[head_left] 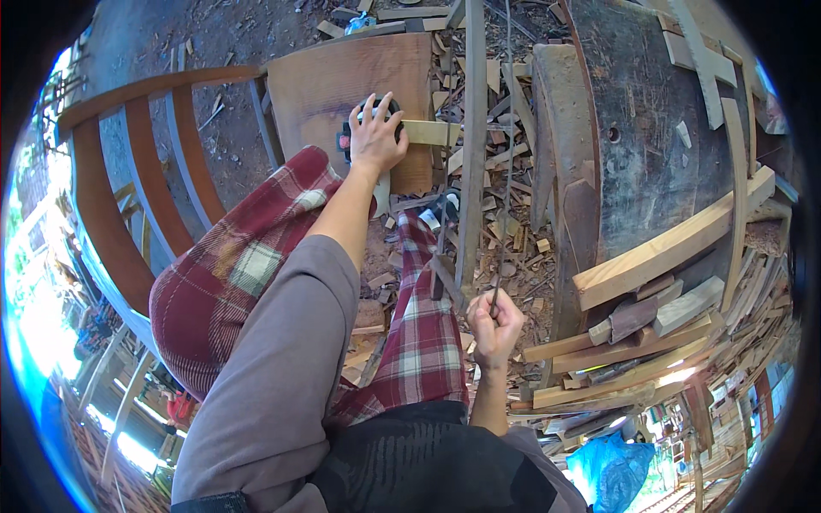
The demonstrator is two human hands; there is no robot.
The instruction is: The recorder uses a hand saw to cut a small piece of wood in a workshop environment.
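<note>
My left hand (376, 137) lies with fingers spread over a dark object that has a small red part; most of that object is hidden. From beside this hand a pale wooden strip (432, 133) sticks out to the right past the edge of a brown wooden board (304, 90). My right hand (496, 325) is closed around the near end of what looks like a wooden frame saw. Its long grey bar (471, 162) runs away from me, with a thin dark line on each side. The left line crosses the strip near its end.
Red plaid cloth (231, 256) covers my legs. A slatted wooden frame (111, 205) stands at left. Wood offcuts (505, 231) litter the ground. On the right are a dark worn tabletop (650, 128), a thick timber (676, 244) and stacked lumber. A blue bag (611, 470) sits lower right.
</note>
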